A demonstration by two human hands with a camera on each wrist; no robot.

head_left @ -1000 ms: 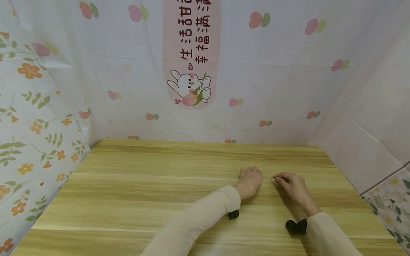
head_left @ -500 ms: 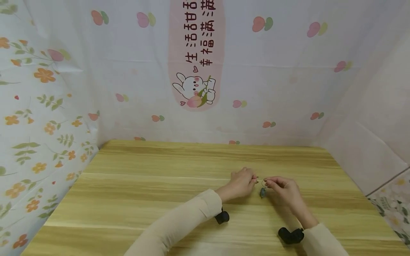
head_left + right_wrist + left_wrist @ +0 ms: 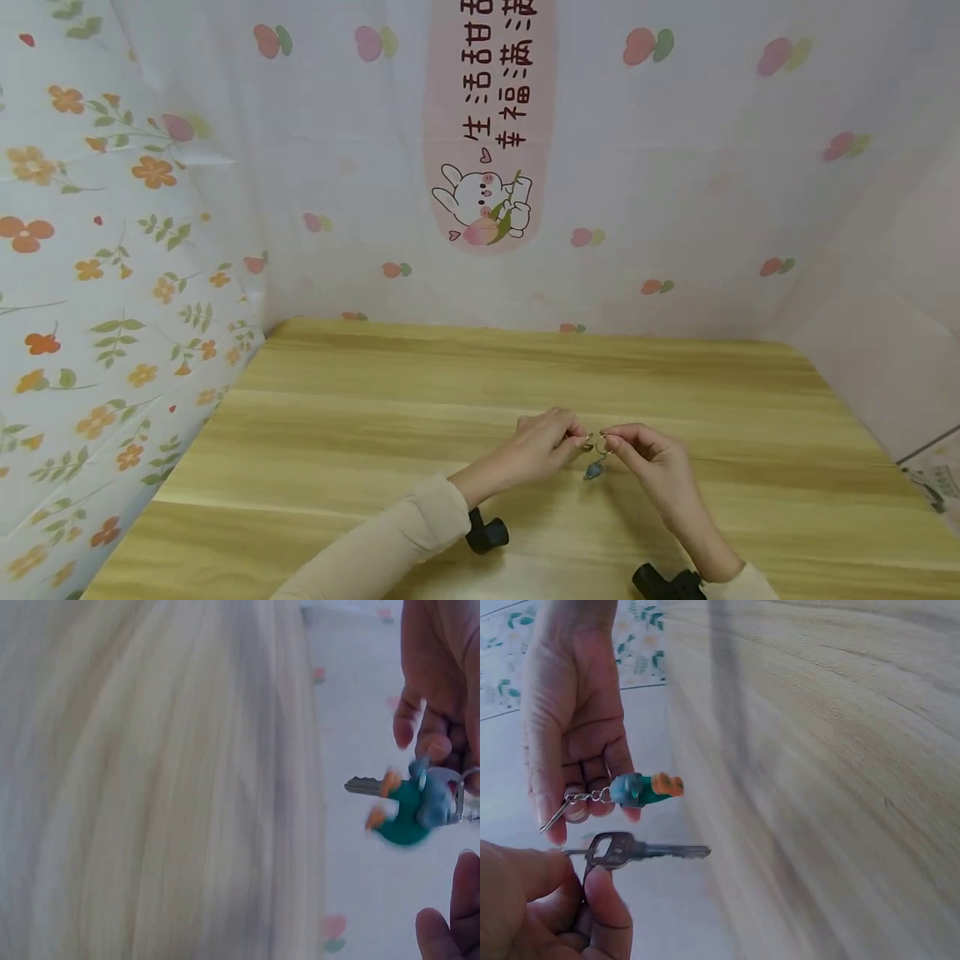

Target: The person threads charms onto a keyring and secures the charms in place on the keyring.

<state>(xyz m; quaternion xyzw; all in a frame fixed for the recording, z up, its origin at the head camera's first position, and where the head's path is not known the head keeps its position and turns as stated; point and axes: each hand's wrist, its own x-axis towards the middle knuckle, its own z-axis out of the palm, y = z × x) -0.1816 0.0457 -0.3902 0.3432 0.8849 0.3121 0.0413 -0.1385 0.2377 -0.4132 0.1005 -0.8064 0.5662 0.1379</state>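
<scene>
My left hand [image 3: 536,446] pinches a metal key [image 3: 615,850] between thumb and fingers, its blade pointing away from the fingertips. Opposite it, my right hand [image 3: 660,467] pinches a silver key ring [image 3: 553,817]. From that ring a short chain carries a small figure charm [image 3: 634,790], blue-grey and green with orange feet. The charm [image 3: 594,471] dangles below the fingertips in the head view, above the table. Key and ring are close together, with a narrow gap between them in the left wrist view. In the right wrist view the blurred charm [image 3: 409,817] partly covers the key [image 3: 364,786].
Both hands are over the right half of a wood-grain table [image 3: 360,400]. A black device [image 3: 487,533] sits at the left wrist, another black device [image 3: 667,583] at the right. Patterned cloth [image 3: 360,167] hangs behind the table and along its sides.
Both hands have shifted left and nearer to the body, and closer to each other. The charm, not visible at first, now hangs below the ring. The head view has turned slightly left.
</scene>
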